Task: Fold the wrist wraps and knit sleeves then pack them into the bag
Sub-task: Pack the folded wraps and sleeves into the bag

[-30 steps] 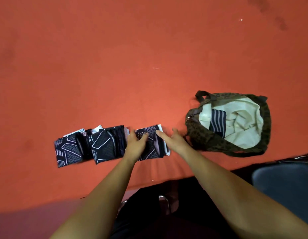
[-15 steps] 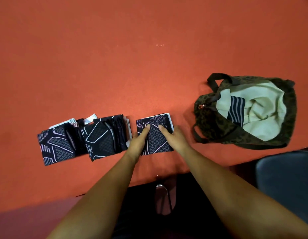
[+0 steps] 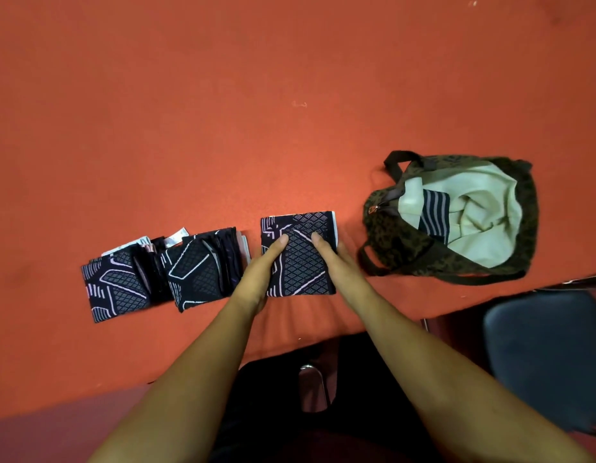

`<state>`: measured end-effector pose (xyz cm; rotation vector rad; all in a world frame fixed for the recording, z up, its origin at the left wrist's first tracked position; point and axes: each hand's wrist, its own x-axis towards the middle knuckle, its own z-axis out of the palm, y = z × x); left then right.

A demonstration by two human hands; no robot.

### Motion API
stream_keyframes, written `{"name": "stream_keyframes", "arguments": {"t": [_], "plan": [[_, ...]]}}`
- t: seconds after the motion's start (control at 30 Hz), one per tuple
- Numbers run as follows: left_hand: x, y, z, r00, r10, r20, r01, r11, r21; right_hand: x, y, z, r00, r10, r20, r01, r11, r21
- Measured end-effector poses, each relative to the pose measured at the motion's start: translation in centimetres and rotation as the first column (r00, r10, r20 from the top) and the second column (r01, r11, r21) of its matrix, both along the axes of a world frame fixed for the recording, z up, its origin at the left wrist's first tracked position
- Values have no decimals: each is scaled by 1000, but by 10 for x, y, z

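As both lie flat, outstretched, the left hand (image 3: 259,275) and right hand (image 3: 337,262) press the folded sleeve (image 3: 300,266).

The left hand (image 3: 261,272) and the right hand (image 3: 335,262) are bare, and behind each hand the left forearm (image 3: 196,372) and the right forearm (image 3: 433,372) run uncovered all the way to the near edge of the view, broadening away from the wrists. The fingers (image 3: 280,243) are slim and taper to rounded tips; the nails are too small to judge. Between the forearms, well behind both hands, shows a black garment (image 3: 270,429), plain, its cut lost in shadow
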<state>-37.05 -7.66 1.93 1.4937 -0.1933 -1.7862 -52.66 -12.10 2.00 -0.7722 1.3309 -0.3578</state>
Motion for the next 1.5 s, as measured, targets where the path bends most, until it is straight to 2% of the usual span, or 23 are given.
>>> {"name": "stream_keyframes", "arguments": {"t": [0.13, 0.23, 0.33, 0.4, 0.5, 0.63, 0.7, 0.8, 0.83, 0.87, 0.9, 0.93, 0.97, 1.0, 1.03, 1.07, 1.13, 1.2, 1.33, 1.43, 1.5], "plan": [[-23, -24, 51, 999, -17, 29, 20, 994, -107, -26, -21, 45, 1000, -18, -8, 17, 996, -92], [-48, -45, 81, 999, -23, 33, 28, 986, -164, -58, -40, 75, 997, -29, 78, 41, 987, -154], [-82, -66, 99, 999, -42, 6, 43, 978, -206, -95, -57, 100, 993, -76, 92, 93, 978, -187], [-111, -79, 107, 996, -84, -8, 80, 968, -239, -123, -65, 109, 978, -112, 174, 149, 965, -217], [-155, -99, 111, 988, -156, -1, 150, 952, -266, -169, -71, 115, 948, -168, 270, 229, 950, -214], [-204, -122, 104, 968, -251, 16, 248, 944, -217, -224, -79, 106, 926, -187, 328, 257, 949, -185], [-225, -131, 98, 961, -272, 41, 274, 935, -226, -248, -85, 100, 926, -218, 309, 277, 947, -163], [-252, -145, 89, 962, -271, -7, 263, 938, -228, -282, -97, 85, 921, -302, 247, 339, 932, -127], [-259, -149, 84, 964, -266, 10, 262, 941, -213, -293, -102, 79, 916, -330, 228, 360, 927, -108], [-261, -152, 72, 948, -298, 113, 315, 929, -196, -303, -106, 73, 917, -337, 214, 364, 926, -101], [-260, -155, 57, 876, -358, 324, 427, 887, -176, -312, -110, 66, 922, -334, 194, 357, 928, -101], [-256, -156, 42, 703, -417, 576, 588, 797, -140, -320, -113, 57, 930, -328, 165, 346, 933, -98], [-249, -156, 25, 460, -462, 758, 748, 662, -50, -327, -117, 49, 937, -324, 126, 337, 937, -95], [-243, -156, 11, 226, -496, 839, 859, 508, 69, -331, -120, 42, 946, -311, 88, 319, 943, -97], [-240, -156, 0, 48, -518, 854, 904, 386, 183, -335, -122, 32, 954, -298, 38, 300, 948, -101], [-236, -156, -9, -78, -513, 855, 910, 315, 272, -337, -124, 23, 962, -272, -3, 270, 957, -104], [-234, -157, -16, -250, -438, 864, 878, 273, 392, -337, -125, 11, 975, -213, -68, 207, 974, -88], [-233, -157, -18, -322, -346, 881, 857, 290, 427, -336, -127, 5, 977, -189, -101, 180, 980, -86], [-237, -159, -18, -321, -379, 868, 843, 303, 444, -334, -131, -15, 969, -164, -183, 153, 986, -70], [-240, -165, -17, -382, -432, 817, 830, 229, 509, -327, -141, -18, 959, -45, -280, 33, 998, -48], [-244, -164, -20, -390, -510, 767, 812, 203, 548, -319, -144, -18, 969, -46, -243, 36, 998, -45]]}}
